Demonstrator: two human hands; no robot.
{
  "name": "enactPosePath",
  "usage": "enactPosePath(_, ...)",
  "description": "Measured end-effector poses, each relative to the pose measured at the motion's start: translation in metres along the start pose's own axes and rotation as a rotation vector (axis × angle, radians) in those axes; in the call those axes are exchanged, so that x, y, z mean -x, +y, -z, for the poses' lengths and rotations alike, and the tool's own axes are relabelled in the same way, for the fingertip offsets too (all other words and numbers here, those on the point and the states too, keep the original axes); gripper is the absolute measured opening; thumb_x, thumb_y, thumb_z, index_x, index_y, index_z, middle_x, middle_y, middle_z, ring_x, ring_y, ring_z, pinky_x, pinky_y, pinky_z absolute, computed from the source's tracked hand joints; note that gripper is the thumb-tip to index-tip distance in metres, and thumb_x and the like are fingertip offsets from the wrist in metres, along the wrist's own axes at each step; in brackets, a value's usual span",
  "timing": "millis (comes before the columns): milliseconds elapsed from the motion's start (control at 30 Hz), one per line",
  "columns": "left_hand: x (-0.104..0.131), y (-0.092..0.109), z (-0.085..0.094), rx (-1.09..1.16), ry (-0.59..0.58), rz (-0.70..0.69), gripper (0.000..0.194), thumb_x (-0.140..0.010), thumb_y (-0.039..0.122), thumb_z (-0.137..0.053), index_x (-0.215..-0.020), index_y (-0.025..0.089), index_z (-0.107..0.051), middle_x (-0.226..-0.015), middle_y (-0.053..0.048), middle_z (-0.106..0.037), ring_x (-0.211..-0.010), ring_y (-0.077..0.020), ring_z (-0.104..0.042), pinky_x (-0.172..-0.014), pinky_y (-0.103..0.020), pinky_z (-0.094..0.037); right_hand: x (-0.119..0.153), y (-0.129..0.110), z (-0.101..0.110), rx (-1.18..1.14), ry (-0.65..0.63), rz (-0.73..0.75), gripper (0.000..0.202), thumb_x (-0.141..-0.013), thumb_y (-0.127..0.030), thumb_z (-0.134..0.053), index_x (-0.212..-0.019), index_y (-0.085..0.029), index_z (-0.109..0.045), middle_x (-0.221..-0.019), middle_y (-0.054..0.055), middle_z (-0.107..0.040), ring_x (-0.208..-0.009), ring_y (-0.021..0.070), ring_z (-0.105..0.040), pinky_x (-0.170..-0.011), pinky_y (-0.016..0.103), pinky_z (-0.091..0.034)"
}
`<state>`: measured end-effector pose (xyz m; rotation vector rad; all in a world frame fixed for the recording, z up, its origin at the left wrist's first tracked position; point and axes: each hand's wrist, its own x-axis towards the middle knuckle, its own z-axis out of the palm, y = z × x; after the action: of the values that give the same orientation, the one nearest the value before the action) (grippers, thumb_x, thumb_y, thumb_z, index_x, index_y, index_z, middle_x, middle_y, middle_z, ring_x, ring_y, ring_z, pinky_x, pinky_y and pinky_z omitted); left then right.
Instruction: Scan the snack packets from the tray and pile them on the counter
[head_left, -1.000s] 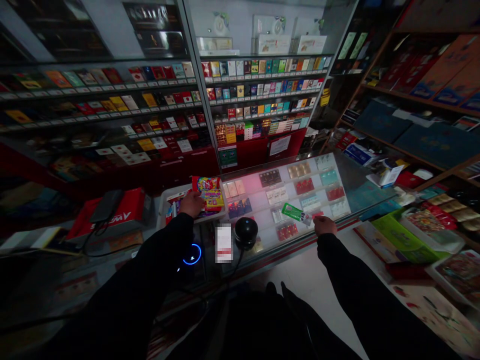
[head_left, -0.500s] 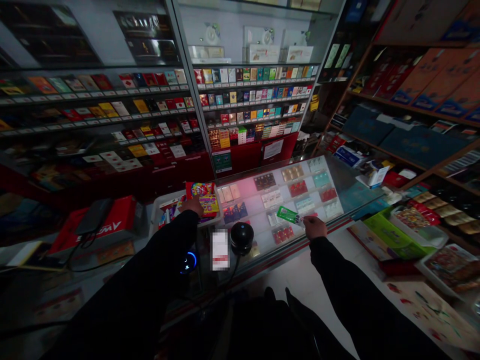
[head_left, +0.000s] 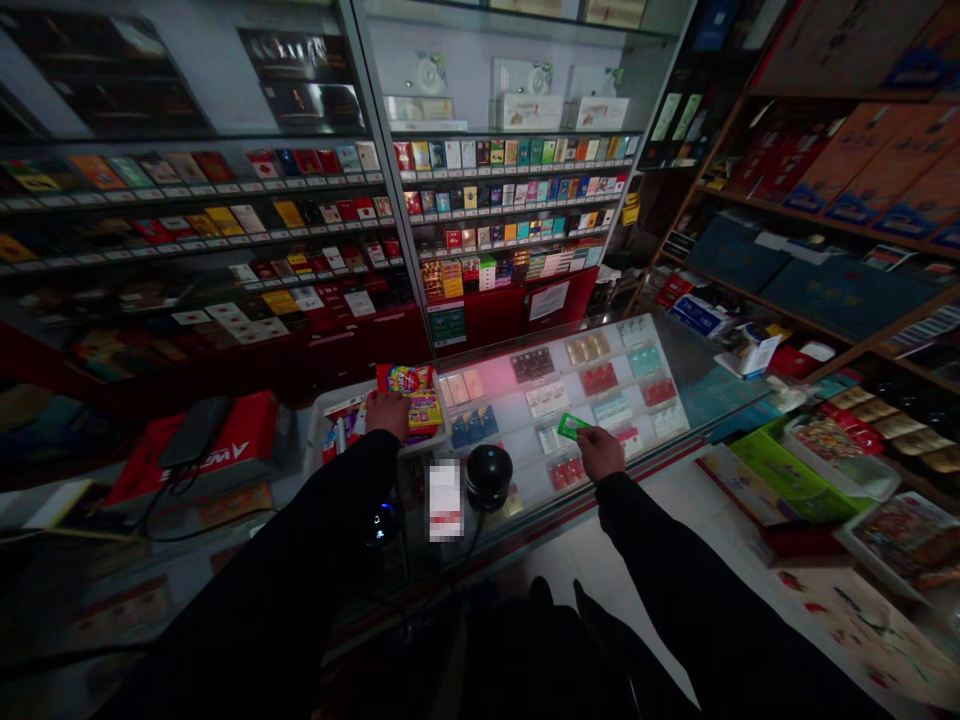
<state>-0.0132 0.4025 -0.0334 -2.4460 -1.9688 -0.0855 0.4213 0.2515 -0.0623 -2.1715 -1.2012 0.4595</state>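
Note:
My left hand [head_left: 388, 416] rests on the sweet packets in a white plastic basket [head_left: 315, 425], its fingers spread over them. A red packet [head_left: 405, 378] lies beyond the fingertips, and a yellow-and-purple packet [head_left: 425, 410] is beside the hand on the right. Over the glass counter, my right hand [head_left: 602, 452] grips a small green packet [head_left: 571, 426] by its near end, so part of it is hidden by the fingers. Between the two hands stands a round black device [head_left: 489, 475] with a cable, next to a blurred white card [head_left: 445, 500].
Cigarette packs lie under the glass counter [head_left: 517, 497] and fill the wall shelves [head_left: 517, 175]. A red box [head_left: 255, 430] with a black device on it stands left of the basket. Open boxes and trays of goods [head_left: 772, 475] crowd the right side.
My right hand has moved left along the green packet and covers more of it. The fingers of my left hand have spread out over the packets. The view has shifted slightly.

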Motion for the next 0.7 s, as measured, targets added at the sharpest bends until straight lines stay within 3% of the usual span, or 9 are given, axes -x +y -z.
enactPosePath(233, 0.001, -0.007, 0.006, -0.053, -0.018, -0.108, 0.031, -0.087, 0.015, -0.049, -0.105, 0.015, -0.074, -0.116, -0.021, -0.07, -0.119, -0.036, -0.056, -0.109, -0.053, -0.029, 0.01, -0.044, -0.014, -0.089, -0.024, 0.164, 0.019, -0.084, -0.028, -0.059, -0.096, -0.022, -0.073, -0.103, 0.004, -0.077, -0.102, 0.0211, -0.07, -0.097, 0.033, -0.048)
enactPosePath(467, 0.004, -0.02, 0.014, 0.068, -0.003, -0.027, 0.039, -0.089, 0.017, -0.047, -0.122, 0.015, -0.067, -0.12, -0.021, -0.069, -0.112, -0.0333, -0.063, -0.095, -0.04, -0.045, 0.013, -0.088, -0.023, -0.168, -0.058, 0.355, 0.018, -0.086, -0.026, -0.058, -0.097, -0.022, -0.072, -0.108, 0.004, -0.077, -0.103, 0.0218, -0.07, -0.099, 0.037, -0.05)
enactPosePath(567, 0.006, -0.029, 0.015, 0.142, 0.037, 0.005, 0.042, -0.094, 0.019, -0.039, -0.127, 0.016, -0.065, -0.127, -0.019, -0.067, -0.114, -0.0304, -0.063, -0.095, -0.037, -0.046, 0.014, -0.108, -0.029, -0.204, -0.085, 0.432, 0.018, -0.086, -0.025, -0.059, -0.098, -0.022, -0.072, -0.107, 0.004, -0.076, -0.102, 0.0219, -0.07, -0.1, 0.038, -0.05)
enactPosePath(700, 0.009, -0.041, 0.019, 0.233, 0.072, 0.026, 0.044, -0.093, 0.021, -0.042, -0.13, 0.016, -0.065, -0.132, -0.016, -0.065, -0.119, -0.0287, -0.061, -0.103, -0.035, -0.043, 0.018, -0.137, -0.036, -0.24, -0.131, 0.499, 0.018, -0.085, -0.023, -0.059, -0.097, -0.022, -0.073, -0.105, 0.003, -0.077, -0.101, 0.0212, -0.07, -0.099, 0.036, -0.049)
